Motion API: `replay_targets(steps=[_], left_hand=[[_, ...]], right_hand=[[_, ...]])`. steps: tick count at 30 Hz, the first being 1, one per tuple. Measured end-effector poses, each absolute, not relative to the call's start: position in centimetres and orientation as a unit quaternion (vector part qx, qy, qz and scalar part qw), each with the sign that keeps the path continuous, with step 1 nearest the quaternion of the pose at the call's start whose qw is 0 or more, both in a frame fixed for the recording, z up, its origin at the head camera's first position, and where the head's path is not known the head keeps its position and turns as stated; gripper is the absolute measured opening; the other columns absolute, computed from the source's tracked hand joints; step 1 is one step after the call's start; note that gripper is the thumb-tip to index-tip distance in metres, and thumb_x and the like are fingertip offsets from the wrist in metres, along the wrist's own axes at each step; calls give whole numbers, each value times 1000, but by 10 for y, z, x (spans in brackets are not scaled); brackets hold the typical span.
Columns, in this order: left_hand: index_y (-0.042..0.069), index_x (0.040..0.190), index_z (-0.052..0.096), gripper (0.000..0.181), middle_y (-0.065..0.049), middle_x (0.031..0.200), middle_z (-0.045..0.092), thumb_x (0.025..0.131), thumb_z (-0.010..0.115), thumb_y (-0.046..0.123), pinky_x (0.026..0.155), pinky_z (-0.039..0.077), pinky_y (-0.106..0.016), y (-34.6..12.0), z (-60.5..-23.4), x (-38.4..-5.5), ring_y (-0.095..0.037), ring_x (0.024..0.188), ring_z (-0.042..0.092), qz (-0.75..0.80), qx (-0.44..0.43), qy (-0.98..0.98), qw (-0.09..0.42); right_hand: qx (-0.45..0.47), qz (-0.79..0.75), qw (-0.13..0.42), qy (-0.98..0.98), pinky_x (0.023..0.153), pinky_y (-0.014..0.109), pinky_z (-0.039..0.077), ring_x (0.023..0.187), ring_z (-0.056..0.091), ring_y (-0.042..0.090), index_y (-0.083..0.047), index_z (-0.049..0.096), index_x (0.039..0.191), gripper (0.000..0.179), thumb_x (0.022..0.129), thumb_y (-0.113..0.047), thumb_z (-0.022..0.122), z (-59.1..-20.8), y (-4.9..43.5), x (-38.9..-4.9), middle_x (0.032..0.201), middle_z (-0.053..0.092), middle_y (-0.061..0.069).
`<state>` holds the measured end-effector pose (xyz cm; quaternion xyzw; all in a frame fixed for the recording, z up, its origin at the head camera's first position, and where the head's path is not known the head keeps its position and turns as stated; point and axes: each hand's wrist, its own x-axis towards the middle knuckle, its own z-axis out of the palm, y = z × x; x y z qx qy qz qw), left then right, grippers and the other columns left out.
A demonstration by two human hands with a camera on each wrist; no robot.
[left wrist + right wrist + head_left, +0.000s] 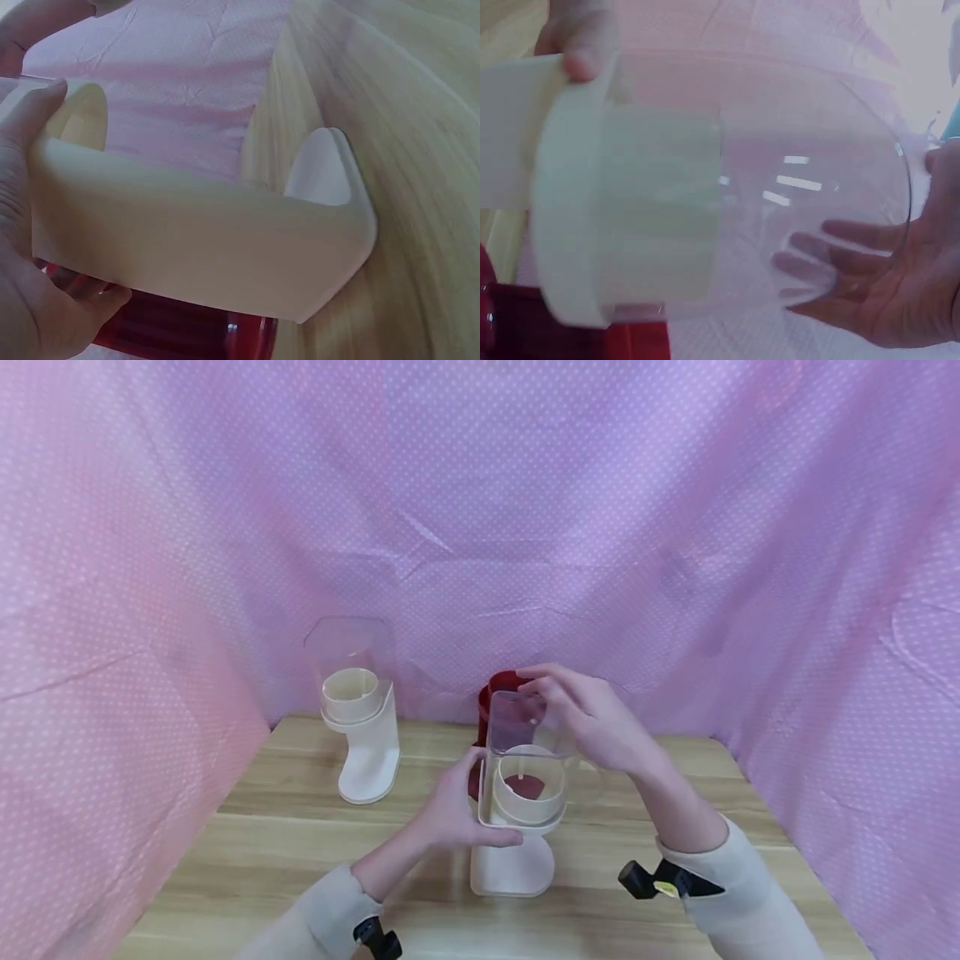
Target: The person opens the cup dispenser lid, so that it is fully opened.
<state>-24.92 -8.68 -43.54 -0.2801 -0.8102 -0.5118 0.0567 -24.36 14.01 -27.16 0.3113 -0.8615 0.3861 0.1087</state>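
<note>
A cream stand (513, 864) with a rounded foot is upright on the wooden table; its upper ring bears a cream cup (530, 810). A clear plastic cover (517, 724) rises around the cup. My left hand (461, 810) grips the stand's upper part, thumb across the front and fingers behind, as the left wrist view shows. At the cover's top is my right hand (596, 718). Its fingers (855, 259) lie fairly straight and show through the clear plastic in the right wrist view. Behind the cover is a dark red stand (483, 702), partly hidden.
A second cream stand (367, 768) with a cup and a tall clear cover (348, 639) is at the back left. Pink dotted cloth (480, 510) hangs behind the table and on both sides. The wooden tabletop (300, 852) spreads under everything.
</note>
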Motion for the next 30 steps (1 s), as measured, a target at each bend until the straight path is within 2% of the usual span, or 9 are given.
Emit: replay_targets(steps=[4,8,11,17,22,26,30], left_hand=[[29,137,52,98,10,114,71,55,104,48,80,59,-28,-87,-437,-253,-7,97,65,-506,-291,-810,55],[31,135,52,97,12,112,69,55,103,50,78,59,-28,-89,-438,-254,-8,95,64,-502,-294,-811,61],[32,136,52,97,14,113,68,56,103,50,78,60,-29,-88,-438,-256,-8,95,64,-505,-296,-809,61],[26,134,53,96,11,113,69,56,104,46,77,62,-28,-86,-438,-258,-9,94,67,-513,-300,-802,61],[30,134,54,95,15,113,69,55,104,49,82,61,-27,-86,-440,-259,-6,98,67,-511,-294,-805,59],[27,139,56,96,11,120,71,58,105,41,87,60,-26,-87,-446,-261,-8,102,68,-531,-306,-788,65],[21,145,55,99,5,127,71,60,105,30,93,60,-27,-90,-450,-260,-12,107,69,-559,-311,-766,54]], right_hand=[[287,350,66,-889,101,51,60,111,77,27,-9,64,144,42,109,-32,61,-266,131,-242,125,77,9],[291,346,72,-889,102,50,61,112,75,27,-6,65,142,41,106,-25,66,-269,128,-240,124,77,9],[286,344,87,-890,103,51,60,113,75,26,-9,65,141,42,103,-25,70,-269,128,-238,124,77,7],[280,309,117,-902,99,47,59,110,70,22,-16,65,143,64,87,-40,86,-270,127,-233,123,74,0],[307,272,129,-903,99,44,57,114,66,18,-21,61,146,85,72,-46,96,-272,126,-231,131,69,-3],[328,240,118,-906,99,43,55,118,62,16,-26,58,150,90,71,-49,96,-269,126,-231,133,63,-4],[353,250,96,-896,100,41,58,116,67,13,-23,60,147,83,74,-43,95,-264,126,-238,130,68,-6]])
